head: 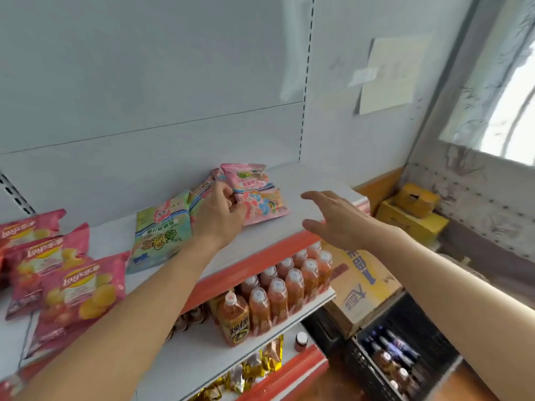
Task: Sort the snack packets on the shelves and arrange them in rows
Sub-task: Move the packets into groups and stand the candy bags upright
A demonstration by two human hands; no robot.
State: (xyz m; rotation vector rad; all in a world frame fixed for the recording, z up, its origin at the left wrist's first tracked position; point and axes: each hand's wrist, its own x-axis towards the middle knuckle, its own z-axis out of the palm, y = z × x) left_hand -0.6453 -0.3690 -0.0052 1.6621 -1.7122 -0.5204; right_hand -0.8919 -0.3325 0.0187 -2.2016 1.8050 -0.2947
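Snack packets lie scattered on the white top shelf [260, 235]: a pink cartoon-pony packet [257, 195] at the back right, a green cartoon packet [157, 235] beside it, and red Lay's chip bags [78, 287] at the left. The left hand [220, 215] pinches the pink packet's left edge. The right hand [338, 218] hovers above the shelf's right end, fingers spread, holding nothing. Bottled drinks [278, 293] stand on the shelf below.
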